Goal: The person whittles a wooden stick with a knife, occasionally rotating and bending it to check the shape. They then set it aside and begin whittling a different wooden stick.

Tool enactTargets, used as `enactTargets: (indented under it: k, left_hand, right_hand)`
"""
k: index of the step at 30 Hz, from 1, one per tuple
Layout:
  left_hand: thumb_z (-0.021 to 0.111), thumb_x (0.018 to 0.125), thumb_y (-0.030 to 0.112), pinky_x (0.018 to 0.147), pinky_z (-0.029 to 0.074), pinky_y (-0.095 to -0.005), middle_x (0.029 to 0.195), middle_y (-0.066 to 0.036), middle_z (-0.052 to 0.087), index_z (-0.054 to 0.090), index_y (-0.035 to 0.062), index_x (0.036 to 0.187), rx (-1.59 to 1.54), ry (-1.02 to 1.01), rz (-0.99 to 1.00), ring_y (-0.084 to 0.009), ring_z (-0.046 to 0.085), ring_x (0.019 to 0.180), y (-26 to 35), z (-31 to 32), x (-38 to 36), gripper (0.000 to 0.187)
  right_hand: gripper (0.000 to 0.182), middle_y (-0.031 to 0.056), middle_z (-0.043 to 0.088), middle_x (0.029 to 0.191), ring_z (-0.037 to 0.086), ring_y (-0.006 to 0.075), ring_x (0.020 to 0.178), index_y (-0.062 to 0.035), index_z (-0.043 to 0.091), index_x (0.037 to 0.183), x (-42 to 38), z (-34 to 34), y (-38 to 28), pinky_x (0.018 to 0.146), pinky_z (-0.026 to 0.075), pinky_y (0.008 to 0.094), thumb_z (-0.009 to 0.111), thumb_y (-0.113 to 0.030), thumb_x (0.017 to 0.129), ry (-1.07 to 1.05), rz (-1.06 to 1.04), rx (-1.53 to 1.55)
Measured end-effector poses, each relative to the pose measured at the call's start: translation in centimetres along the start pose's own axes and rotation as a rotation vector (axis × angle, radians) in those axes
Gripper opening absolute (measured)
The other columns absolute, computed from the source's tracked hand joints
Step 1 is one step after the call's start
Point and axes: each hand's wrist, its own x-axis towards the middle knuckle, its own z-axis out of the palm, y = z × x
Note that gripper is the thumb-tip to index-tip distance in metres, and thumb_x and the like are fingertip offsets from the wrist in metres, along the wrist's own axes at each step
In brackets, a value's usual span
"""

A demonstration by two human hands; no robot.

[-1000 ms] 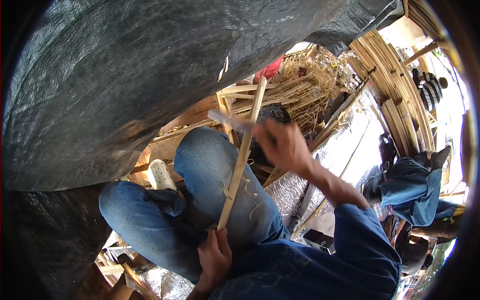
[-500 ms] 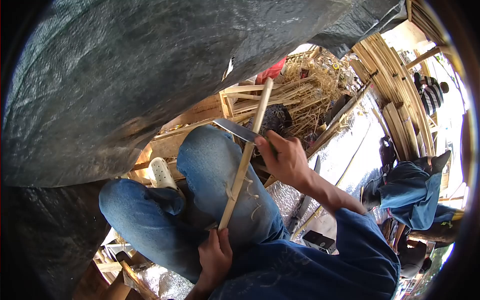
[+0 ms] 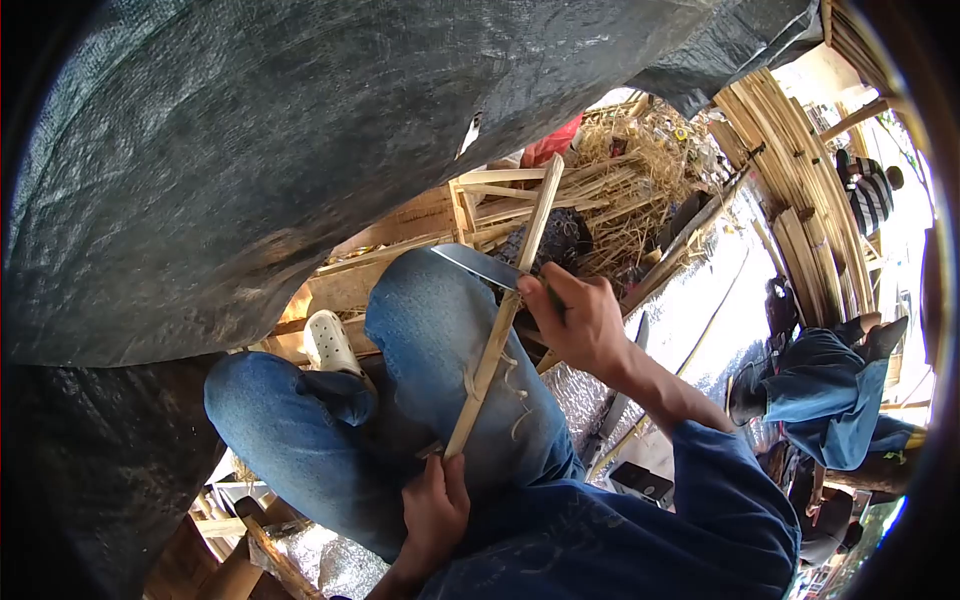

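A pale wooden strip (image 3: 497,342), perhaps bamboo, slants across my jeans-clad thigh. My left hand (image 3: 436,502) is closed around its lower end. In my right hand (image 3: 580,318) is a knife (image 3: 478,266), its handle mostly hidden by my fingers. The blade lies across the strip, touching it above the middle and pointing left. Thin curled shavings (image 3: 517,392) cling to the strip and rest on my jeans (image 3: 420,320).
A dark tarp (image 3: 250,170) hangs at the upper left. Straw and split strips (image 3: 640,190) lie ahead. Long wooden slats (image 3: 790,160) stand at the right, near a seated person's legs (image 3: 825,390). A pale clog (image 3: 330,342) is on a foot. A black-and-silver box (image 3: 640,483) sits by my shirt.
The view has shifted slightly, so the scene sits a little further right. Both hands keep their grips, and the blade stays at about the same place on the strip.
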Motion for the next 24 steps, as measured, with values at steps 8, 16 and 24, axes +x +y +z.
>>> enactTargets:
  k: [8,16,24]
  left_hand:
    - [0.053,0.093,0.013,0.043,0.043,-0.0403,0.057,-0.018,0.056,0.054,0.0003,0.079,-0.013,-0.046,-0.023,-0.0358,0.059,0.051,0.0,-0.1,0.1,0.019]
    - [0.052,0.093,0.014,0.045,0.044,-0.0401,0.060,-0.018,0.058,0.054,-0.0001,0.079,-0.030,-0.058,-0.039,-0.0363,0.060,0.053,-0.2,-0.2,-0.1,0.020]
    - [0.052,0.093,0.014,0.046,0.045,-0.0399,0.061,-0.018,0.059,0.055,0.0003,0.080,-0.060,-0.077,-0.075,-0.0356,0.062,0.055,0.1,-0.4,0.0,0.019]
  right_hand:
    - [0.036,0.0151,0.051,0.049,0.053,0.0272,0.040,-0.0010,0.054,0.067,7.6,-2.3,4.0,0.040,0.040,0.0380,0.054,-0.025,0.093,0.233,0.159,-0.134]
    - [0.029,0.0088,0.051,0.051,0.047,0.0175,0.038,-0.0030,0.056,0.070,0.6,-0.1,0.7,0.038,0.036,0.0346,0.055,-0.020,0.093,-0.023,-0.059,-0.010]
    - [0.040,0.0170,0.050,0.050,0.053,0.0296,0.043,0.0000,0.058,0.073,6.6,-2.3,4.9,0.046,0.040,0.0398,0.052,-0.033,0.094,0.300,0.213,-0.105]
